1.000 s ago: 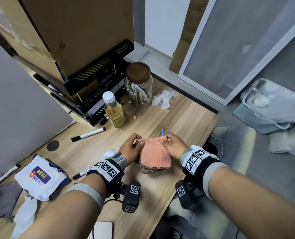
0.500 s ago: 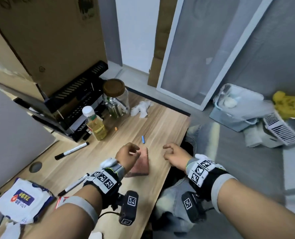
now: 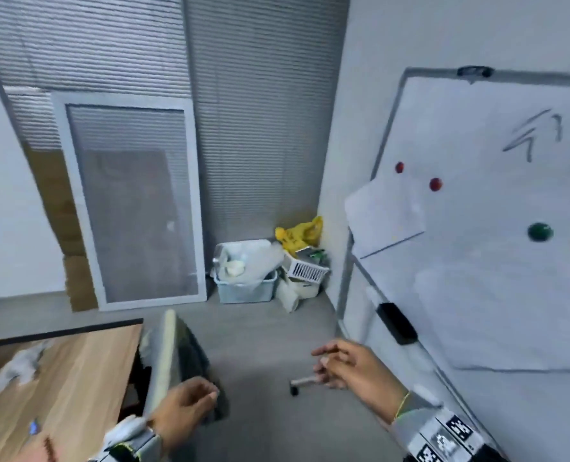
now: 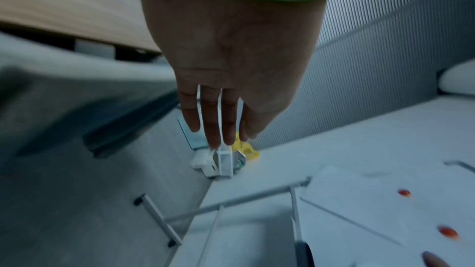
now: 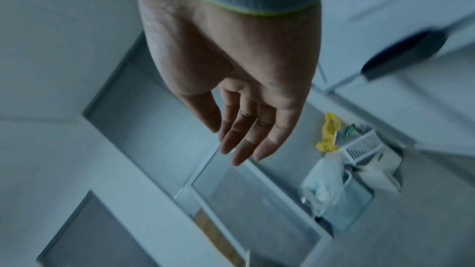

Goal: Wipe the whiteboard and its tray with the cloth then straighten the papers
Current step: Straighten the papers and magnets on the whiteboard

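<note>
The whiteboard (image 3: 497, 105) stands at the right with dark writing (image 3: 537, 135) near its top. A tilted paper (image 3: 385, 218) hangs under two red magnets (image 3: 435, 184). A larger sheet (image 3: 493, 311) sits below a green magnet (image 3: 540, 232). A black eraser (image 3: 396, 323) lies on the tray (image 3: 363, 278). My right hand (image 3: 323, 358) hovers empty and relaxed left of the tray, seen also in the right wrist view (image 5: 236, 147). My left hand (image 3: 207, 396) is empty with straight fingers (image 4: 226, 129) beside a chair back. The cloth is not clearly in view.
A wooden table (image 3: 77, 378) is at the lower left with a grey chair back (image 3: 173, 358) at its edge. The board's stand foot (image 3: 302, 383) lies on the floor. A bin of clutter (image 3: 243, 288), a yellow bag (image 3: 297, 235) and a leaning framed panel (image 3: 130, 201) stand behind.
Both hands let go of the pink cloth, which stayed on the table. My view swung right from the table to the whiteboard, and both empty hands moved that way.
</note>
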